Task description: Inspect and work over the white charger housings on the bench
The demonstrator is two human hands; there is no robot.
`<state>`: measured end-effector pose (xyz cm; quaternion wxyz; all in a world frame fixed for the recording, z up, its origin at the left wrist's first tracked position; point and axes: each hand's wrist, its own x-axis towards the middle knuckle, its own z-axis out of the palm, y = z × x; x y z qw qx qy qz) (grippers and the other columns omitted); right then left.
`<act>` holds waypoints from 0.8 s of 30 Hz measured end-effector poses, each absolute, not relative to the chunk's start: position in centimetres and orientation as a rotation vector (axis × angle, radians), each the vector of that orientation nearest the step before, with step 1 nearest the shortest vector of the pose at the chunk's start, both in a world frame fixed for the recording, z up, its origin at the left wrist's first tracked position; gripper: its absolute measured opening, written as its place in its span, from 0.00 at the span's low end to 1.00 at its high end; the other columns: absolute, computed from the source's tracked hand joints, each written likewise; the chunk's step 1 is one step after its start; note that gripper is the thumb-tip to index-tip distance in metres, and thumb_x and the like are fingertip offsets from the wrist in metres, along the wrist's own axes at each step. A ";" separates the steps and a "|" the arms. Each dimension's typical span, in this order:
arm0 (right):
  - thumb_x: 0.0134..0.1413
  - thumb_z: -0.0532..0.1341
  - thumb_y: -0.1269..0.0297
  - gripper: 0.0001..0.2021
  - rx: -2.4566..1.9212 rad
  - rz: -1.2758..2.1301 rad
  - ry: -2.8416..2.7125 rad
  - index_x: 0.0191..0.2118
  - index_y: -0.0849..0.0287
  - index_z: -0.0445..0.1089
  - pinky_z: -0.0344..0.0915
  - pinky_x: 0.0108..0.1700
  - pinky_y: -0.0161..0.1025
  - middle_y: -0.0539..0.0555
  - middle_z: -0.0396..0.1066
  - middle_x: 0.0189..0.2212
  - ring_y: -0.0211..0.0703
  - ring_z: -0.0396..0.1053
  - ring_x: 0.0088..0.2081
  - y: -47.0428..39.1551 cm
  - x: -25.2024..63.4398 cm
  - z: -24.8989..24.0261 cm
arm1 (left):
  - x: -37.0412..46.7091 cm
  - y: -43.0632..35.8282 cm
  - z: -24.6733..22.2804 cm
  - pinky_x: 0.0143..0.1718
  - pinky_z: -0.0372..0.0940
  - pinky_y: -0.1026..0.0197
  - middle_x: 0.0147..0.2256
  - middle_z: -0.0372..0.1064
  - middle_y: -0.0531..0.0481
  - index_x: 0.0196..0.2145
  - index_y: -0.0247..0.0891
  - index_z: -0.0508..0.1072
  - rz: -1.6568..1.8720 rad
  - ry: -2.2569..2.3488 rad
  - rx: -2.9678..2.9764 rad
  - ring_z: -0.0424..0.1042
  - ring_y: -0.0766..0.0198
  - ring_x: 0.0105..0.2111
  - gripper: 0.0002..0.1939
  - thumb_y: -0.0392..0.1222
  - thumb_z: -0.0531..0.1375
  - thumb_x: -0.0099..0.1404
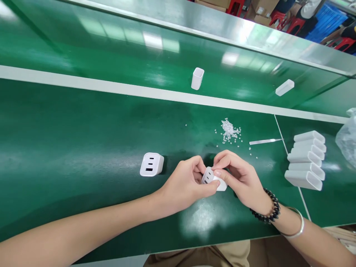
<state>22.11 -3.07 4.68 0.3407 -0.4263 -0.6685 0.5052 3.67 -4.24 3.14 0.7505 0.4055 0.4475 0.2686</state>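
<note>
So this green tabletop point(83, 126) is running right across in front of us, with red stools point(296, 25) showing behind it. We're working on a white housing point(222, 185) with port slots, sitting between our hands near the front edge. Our left hand point(185, 181) is gripping it, and our right hand point(243, 181) is narrowing to a pinch at its upper edge; we can't tell whether a tiny bit is hiding in those fingertips. Judging by the pile of clear bits point(228, 128) lying just beyond, we're probably seating one by the slots. The next move is likely calling for steady bracing and a careful push. Another slotted housing point(151, 164) is standing to the left, while tweezers point(265, 141) and a row of white shells point(302, 157) are waiting off right.
</note>
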 end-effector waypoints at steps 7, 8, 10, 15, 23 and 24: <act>0.63 0.61 0.66 0.03 -0.960 1.643 -1.530 0.37 0.56 0.72 0.71 0.43 0.38 0.54 0.70 0.43 0.39 0.71 0.42 -2.8 22.5 4.4 | 3.5 -3.9 3.5 0.27 0.60 0.65 0.26 0.68 0.55 0.30 0.37 0.58 0.556 0.987 0.894 0.70 0.67 0.26 0.20 0.43 0.69 0.58; 0.64 0.61 0.66 0.03 -0.927 1.694 -1.500 0.38 0.57 0.72 0.71 0.44 0.39 0.55 0.72 0.46 0.41 0.72 0.44 -2.8 22.6 4.4 | 3.5 -3.8 3.6 0.27 0.60 0.65 0.26 0.69 0.54 0.30 0.37 0.58 0.556 0.988 0.888 0.71 0.66 0.27 0.20 0.43 0.69 0.57; 0.64 0.60 0.67 0.04 -0.896 1.746 -1.453 0.38 0.57 0.73 0.72 0.47 0.41 0.57 0.73 0.48 0.43 0.73 0.48 -2.8 22.7 4.4 | 3.4 -3.8 3.7 0.28 0.61 0.64 0.27 0.71 0.52 0.30 0.37 0.58 0.555 0.983 0.888 0.73 0.64 0.28 0.20 0.43 0.69 0.58; 0.61 0.63 0.70 0.03 -0.904 1.753 -1.388 0.37 0.57 0.75 0.71 0.49 0.39 0.56 0.75 0.47 0.41 0.73 0.48 -2.9 22.7 4.1 | 3.4 -3.8 3.8 0.26 0.60 0.66 0.25 0.69 0.54 0.30 0.37 0.58 0.554 0.978 0.907 0.68 0.68 0.25 0.20 0.44 0.68 0.58; 0.58 0.64 0.73 0.05 -0.887 1.714 -1.398 0.37 0.56 0.75 0.69 0.48 0.40 0.55 0.74 0.45 0.42 0.72 0.46 -3.1 22.6 3.1 | 3.4 -3.9 3.6 0.24 0.58 0.70 0.25 0.67 0.57 0.30 0.37 0.58 0.576 0.965 0.908 0.65 0.72 0.24 0.18 0.40 0.67 0.58; 0.58 0.64 0.74 0.05 -0.885 1.720 -1.392 0.37 0.57 0.75 0.69 0.47 0.40 0.55 0.74 0.45 0.42 0.73 0.46 -3.1 22.7 2.9 | 3.5 -4.0 3.5 0.24 0.58 0.70 0.24 0.67 0.57 0.30 0.37 0.58 0.578 0.967 0.905 0.64 0.73 0.24 0.18 0.40 0.67 0.59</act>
